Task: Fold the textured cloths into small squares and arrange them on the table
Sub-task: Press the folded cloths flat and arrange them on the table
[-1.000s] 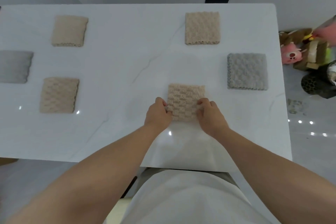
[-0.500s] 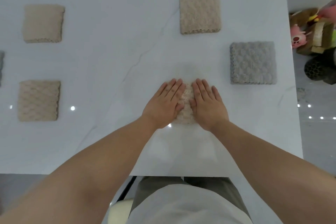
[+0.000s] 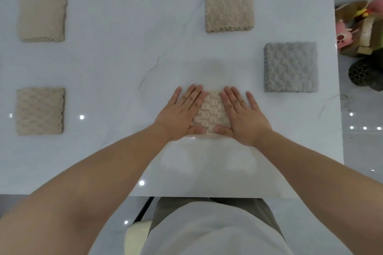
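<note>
A folded beige textured cloth (image 3: 210,113) lies on the white table (image 3: 124,64) in front of me. My left hand (image 3: 180,113) presses flat on its left part with straight fingers. My right hand (image 3: 243,115) presses flat on its right part the same way, so only the cloth's middle strip shows between them. Other folded squares lie on the table: a beige one (image 3: 229,7) at the back, a grey one (image 3: 290,66) to the right, and two beige ones at far left (image 3: 42,18) and near left (image 3: 40,111).
The table's right edge (image 3: 336,89) runs close to the grey cloth. Beyond it, on the floor, stand plush toys (image 3: 344,34) and a dark round object (image 3: 364,73). A pale stool (image 3: 136,240) sits under the table's near edge by my legs.
A second ago both hands pinched the cloth's near corners. They then laid flat on it close together, and now they have spread apart sideways, uncovering the cloth's middle.
</note>
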`<state>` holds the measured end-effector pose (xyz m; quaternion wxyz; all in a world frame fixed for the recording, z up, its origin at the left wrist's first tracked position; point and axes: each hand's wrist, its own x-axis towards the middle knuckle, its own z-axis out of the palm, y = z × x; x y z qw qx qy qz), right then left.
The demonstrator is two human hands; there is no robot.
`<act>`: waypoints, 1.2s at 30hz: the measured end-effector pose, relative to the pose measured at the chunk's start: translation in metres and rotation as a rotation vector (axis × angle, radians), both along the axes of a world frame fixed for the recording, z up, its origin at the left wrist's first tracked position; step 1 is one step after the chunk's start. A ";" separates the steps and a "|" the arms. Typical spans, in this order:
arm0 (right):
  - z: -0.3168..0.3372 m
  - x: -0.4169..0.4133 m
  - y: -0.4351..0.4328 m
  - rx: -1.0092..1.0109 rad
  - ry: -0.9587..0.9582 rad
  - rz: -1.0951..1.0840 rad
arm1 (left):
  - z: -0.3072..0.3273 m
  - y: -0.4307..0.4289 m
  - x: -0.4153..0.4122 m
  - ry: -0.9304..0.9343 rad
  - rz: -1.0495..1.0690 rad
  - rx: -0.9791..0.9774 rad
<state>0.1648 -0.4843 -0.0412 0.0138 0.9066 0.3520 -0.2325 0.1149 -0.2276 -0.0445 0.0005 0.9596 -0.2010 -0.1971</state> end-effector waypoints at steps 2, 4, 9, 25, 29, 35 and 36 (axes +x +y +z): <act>0.004 0.001 0.002 -0.023 0.012 0.001 | 0.006 -0.003 0.002 0.039 0.003 0.008; 0.011 0.001 0.004 -0.028 0.028 -0.004 | 0.014 -0.003 0.004 0.092 0.012 -0.022; 0.035 0.027 0.010 0.246 -0.124 -0.106 | 0.042 0.006 0.050 0.029 0.167 -0.259; 0.019 0.213 0.070 0.218 -0.240 -0.457 | 0.025 0.001 0.233 -0.387 0.131 -0.098; 0.016 0.199 0.073 0.295 -0.245 -0.428 | 0.020 0.016 0.229 -0.479 0.044 -0.049; 0.020 0.215 0.077 0.376 -0.488 -0.574 | 0.025 0.013 0.244 -0.606 0.095 -0.175; 0.022 0.224 0.078 0.371 -0.479 -0.578 | 0.025 0.009 0.252 -0.615 0.124 -0.216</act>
